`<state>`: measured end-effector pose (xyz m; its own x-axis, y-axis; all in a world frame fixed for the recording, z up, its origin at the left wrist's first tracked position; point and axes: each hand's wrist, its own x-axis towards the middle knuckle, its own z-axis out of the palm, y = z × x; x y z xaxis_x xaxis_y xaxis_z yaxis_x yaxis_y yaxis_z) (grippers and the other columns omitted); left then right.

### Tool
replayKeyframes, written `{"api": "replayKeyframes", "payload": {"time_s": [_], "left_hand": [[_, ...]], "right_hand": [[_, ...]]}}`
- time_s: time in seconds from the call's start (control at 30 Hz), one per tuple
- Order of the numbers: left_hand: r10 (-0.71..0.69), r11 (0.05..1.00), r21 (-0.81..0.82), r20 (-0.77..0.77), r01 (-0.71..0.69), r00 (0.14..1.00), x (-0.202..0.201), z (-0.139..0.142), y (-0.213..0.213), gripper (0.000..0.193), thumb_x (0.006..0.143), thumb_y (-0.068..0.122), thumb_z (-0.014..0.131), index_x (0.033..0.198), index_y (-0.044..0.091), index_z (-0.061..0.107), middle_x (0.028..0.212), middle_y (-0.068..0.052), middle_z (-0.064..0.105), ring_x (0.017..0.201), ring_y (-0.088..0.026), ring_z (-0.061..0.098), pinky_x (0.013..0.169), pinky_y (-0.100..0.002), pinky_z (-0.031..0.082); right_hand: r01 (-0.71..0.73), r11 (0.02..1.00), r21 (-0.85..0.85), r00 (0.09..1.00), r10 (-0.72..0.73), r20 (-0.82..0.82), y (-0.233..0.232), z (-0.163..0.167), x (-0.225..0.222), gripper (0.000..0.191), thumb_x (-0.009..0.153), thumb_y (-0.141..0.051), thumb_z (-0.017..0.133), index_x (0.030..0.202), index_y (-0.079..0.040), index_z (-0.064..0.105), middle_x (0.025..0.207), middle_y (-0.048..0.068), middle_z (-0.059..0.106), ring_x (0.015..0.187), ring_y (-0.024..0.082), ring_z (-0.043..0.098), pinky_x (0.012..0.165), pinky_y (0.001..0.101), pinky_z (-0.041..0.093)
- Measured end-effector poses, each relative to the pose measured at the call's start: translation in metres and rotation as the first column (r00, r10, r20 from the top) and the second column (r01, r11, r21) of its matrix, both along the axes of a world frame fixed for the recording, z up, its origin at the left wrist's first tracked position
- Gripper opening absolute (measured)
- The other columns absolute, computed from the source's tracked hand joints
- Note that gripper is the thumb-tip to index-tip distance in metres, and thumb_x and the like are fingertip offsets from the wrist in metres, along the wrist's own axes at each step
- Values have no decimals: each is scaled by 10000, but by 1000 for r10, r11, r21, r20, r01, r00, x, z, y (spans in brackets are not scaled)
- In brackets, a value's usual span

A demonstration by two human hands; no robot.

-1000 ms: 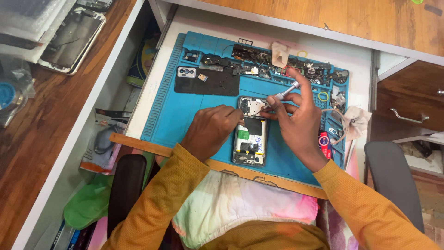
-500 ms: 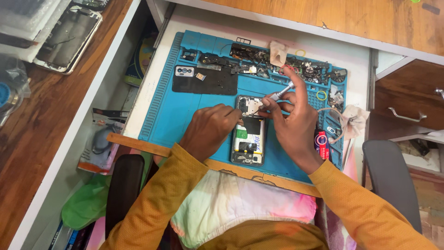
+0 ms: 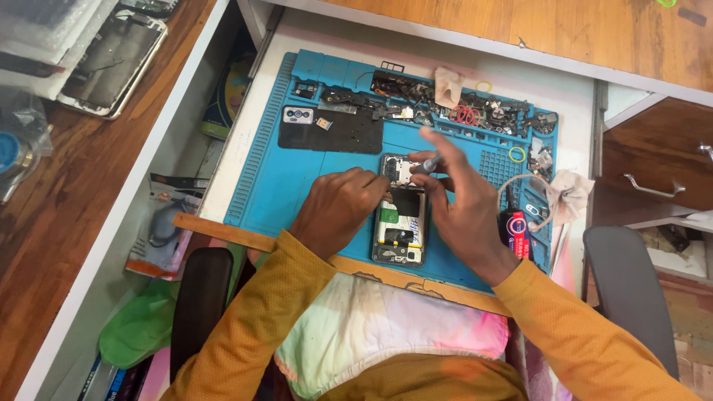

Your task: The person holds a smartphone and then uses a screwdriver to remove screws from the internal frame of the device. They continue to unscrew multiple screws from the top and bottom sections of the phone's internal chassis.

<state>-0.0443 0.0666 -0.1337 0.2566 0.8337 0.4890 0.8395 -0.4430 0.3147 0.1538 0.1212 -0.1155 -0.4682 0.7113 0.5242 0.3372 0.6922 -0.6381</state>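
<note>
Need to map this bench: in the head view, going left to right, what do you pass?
Bare phone frame on the wooden top, blue repair mat, left hand, opened phone, right hand, drawer handle.

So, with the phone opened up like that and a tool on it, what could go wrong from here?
1. The right hand holds a thin tool at the top of the open phone; a slip could scratch the bare board.
2. The left hand only rests at the phone's edge, so it could slide on the blue mat.
3. Loose small parts crowd the mat's far edge; a stray sleeve could scatter them.
</note>
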Motion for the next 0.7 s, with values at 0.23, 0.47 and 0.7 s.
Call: {"api": "replayKeyframes", "payload": {"time_s": [0.23,0.47,0.7], "left_hand": [[-12,1000,-7,24,13,1000,-2,2,-1,34,862,27,665,886,34,642,826,-116,682,818,-301,703,642,-434,544],[-12,1000,26,20,12,1000,-1,4,-2,55,872,57,680,913,29,655,822,-119,681,808,-303,701,643,-435,545],[-5,1000,-8,38,5,999,-1,6,-2,82,886,100,701,875,41,645,807,-113,682,801,-301,704,634,-438,543]], "right_hand": [[16,988,156,988,-40,148,-3,10,5,574,957,58,706,1471,-156,569,1132,146,563,986,289,605,863,411,550],[-35,998,54,983,24,184,3,16,8,596,962,66,709,1490,-176,579,1047,71,623,882,210,600,778,393,521],[-93,994,53,990,87,112,8,17,10,642,937,121,652,1507,-153,546,1174,67,658,985,205,646,851,378,565]]}}
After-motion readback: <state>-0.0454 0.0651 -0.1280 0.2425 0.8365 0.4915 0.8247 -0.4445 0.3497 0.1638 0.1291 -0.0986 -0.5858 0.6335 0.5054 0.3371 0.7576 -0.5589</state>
